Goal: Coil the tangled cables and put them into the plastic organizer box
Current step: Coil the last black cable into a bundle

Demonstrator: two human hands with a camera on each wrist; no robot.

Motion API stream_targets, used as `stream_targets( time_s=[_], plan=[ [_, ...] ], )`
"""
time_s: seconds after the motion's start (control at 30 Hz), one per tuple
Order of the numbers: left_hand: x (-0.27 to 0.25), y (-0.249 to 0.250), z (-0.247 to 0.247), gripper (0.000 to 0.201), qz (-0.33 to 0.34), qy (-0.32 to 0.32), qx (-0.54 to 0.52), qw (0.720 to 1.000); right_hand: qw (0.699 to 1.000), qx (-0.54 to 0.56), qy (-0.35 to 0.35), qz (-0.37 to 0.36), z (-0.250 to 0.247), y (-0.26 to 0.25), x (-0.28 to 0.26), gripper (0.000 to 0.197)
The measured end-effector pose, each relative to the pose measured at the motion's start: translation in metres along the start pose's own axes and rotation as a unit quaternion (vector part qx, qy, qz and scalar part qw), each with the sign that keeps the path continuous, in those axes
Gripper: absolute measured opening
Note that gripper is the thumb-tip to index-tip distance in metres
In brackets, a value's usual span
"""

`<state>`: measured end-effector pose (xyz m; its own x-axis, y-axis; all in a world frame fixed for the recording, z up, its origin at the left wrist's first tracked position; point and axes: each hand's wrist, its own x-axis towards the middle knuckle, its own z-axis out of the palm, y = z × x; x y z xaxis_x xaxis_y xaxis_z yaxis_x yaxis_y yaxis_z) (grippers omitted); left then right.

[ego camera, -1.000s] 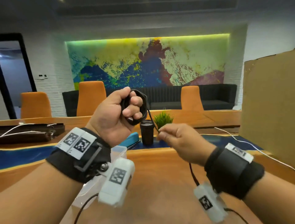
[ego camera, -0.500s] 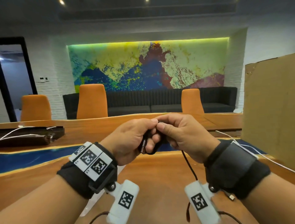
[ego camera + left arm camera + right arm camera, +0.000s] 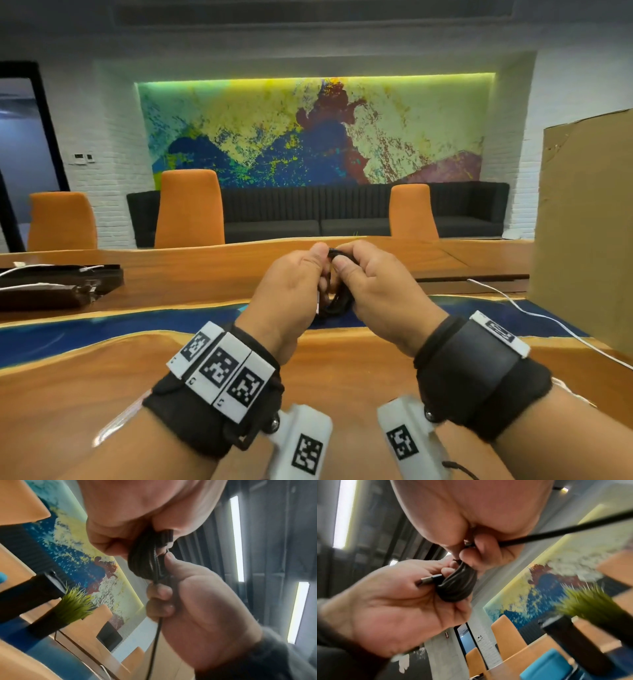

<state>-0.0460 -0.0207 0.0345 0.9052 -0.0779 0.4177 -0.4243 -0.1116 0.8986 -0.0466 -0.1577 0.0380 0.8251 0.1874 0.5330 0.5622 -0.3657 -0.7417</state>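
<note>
A black cable (image 3: 337, 291) is wound into a small coil, held in the air over the wooden table (image 3: 342, 370). My left hand (image 3: 308, 274) grips the coil (image 3: 145, 559), fingers curled round its loops. My right hand (image 3: 356, 270) pinches the cable at the top of the coil (image 3: 457, 585). A USB plug (image 3: 428, 580) sticks out of the coil against the left palm. The loose tail (image 3: 156, 635) hangs down past my right hand. A clear plastic edge (image 3: 113, 425), perhaps the organizer box, shows under my left forearm.
A tall cardboard box (image 3: 589, 222) stands at the right, with a white cable (image 3: 534, 313) trailing over the table beside it. A dark tray (image 3: 58, 284) with white cables lies at the far left. A small green plant (image 3: 75, 605) and a black cup (image 3: 573, 632) stand beyond my hands.
A second ago my left hand held the coil high and my right hand pinched the tail apart from it. The hands have come together, both now on the coil, lower down.
</note>
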Motion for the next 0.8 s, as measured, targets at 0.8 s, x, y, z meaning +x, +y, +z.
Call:
stream_targets(
  time_s=[0.8],
  plan=[
    [0.086, -0.107, -0.018, 0.025, -0.084, -0.207, -0.303, 0.926, 0.989, 0.103, 0.087, -0.064, 0.014, 0.103, 0.056, 0.025]
  ],
)
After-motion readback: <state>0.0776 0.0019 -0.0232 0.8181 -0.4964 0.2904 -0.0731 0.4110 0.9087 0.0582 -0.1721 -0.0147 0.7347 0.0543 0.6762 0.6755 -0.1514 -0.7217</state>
